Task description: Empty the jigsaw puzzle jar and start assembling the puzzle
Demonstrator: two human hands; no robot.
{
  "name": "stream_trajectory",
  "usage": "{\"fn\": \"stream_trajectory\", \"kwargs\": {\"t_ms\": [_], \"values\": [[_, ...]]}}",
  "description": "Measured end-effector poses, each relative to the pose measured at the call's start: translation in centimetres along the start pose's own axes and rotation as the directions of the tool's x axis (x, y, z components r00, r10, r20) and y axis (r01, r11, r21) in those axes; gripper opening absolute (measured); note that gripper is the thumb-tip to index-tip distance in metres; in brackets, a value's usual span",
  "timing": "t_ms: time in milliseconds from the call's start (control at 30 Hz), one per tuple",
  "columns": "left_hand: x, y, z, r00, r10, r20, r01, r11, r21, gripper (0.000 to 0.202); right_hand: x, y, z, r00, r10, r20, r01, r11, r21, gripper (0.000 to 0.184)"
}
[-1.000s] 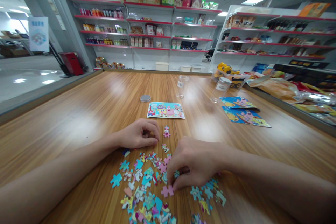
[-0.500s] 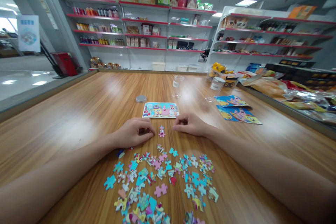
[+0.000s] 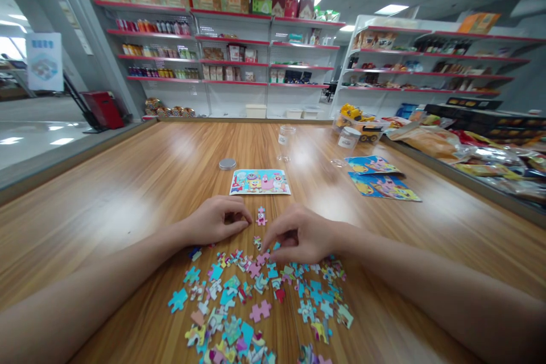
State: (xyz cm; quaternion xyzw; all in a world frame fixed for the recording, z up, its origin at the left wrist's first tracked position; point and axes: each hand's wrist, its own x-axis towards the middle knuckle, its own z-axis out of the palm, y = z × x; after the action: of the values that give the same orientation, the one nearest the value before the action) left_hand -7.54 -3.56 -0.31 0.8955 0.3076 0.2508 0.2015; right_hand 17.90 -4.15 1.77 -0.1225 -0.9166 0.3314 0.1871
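Note:
My left hand rests on the wood with its fingers curled and the thumb tip near the index tip; nothing shows in it. Just right of its fingertips lies a small pink joined puzzle section with a cartoon face. My right hand reaches over the top of the loose pieces, index finger and thumb a little apart. Their tips are beside a pink puzzle piece; whether they touch it I cannot tell. A small patterned puzzle piece lies left of the right index finger. Other loose puzzle pieces spread toward me.
A cartoon picture sheet lies beyond my hands on the table. Behind it are a round metal lid and a clear jar. Rightward are another lidded jar, blue picture sheets and a bin of toy trucks.
My right hand has moved left and toward me, from beside the picture sheet to the upper edge of the loose pieces. The left hand stays almost in place. The view has shifted slightly.

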Motion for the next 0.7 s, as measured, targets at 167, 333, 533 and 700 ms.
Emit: {"fn": "stream_trajectory", "kwargs": {"t_ms": [167, 333, 533, 700], "values": [[0.0, 0.0, 0.0, 1.0, -0.002, -0.002, 0.002, 1.0, -0.005, 0.018, 0.3, -2.8, 0.6, 0.97, -0.112, 0.214, 0.14, 0.983, -0.121, 0.033], [0.1, 0.0, 0.0, 1.0, -0.003, -0.005, 0.003, 1.0, -0.001, 0.017, 0.2, -3.4, 1.2, 0.94, -0.11, 0.322, 0.176, 0.967, -0.183, 0.042], [0.0, 0.1, 0.0, 1.0, 0.001, 0.001, -0.001, 1.0, -0.01, 0.016, 0.4, -3.6, 1.7, 0.935, -0.082, 0.345, 0.169, 0.959, -0.229, 0.026], [0.0, 0.1, -0.1, 1.0, -0.003, 0.004, 0.003, 1.0, -0.014, 0.014, 0.4, -3.9, 1.7, 0.934, -0.069, 0.351, 0.15, 0.966, -0.208, 0.022]]}}
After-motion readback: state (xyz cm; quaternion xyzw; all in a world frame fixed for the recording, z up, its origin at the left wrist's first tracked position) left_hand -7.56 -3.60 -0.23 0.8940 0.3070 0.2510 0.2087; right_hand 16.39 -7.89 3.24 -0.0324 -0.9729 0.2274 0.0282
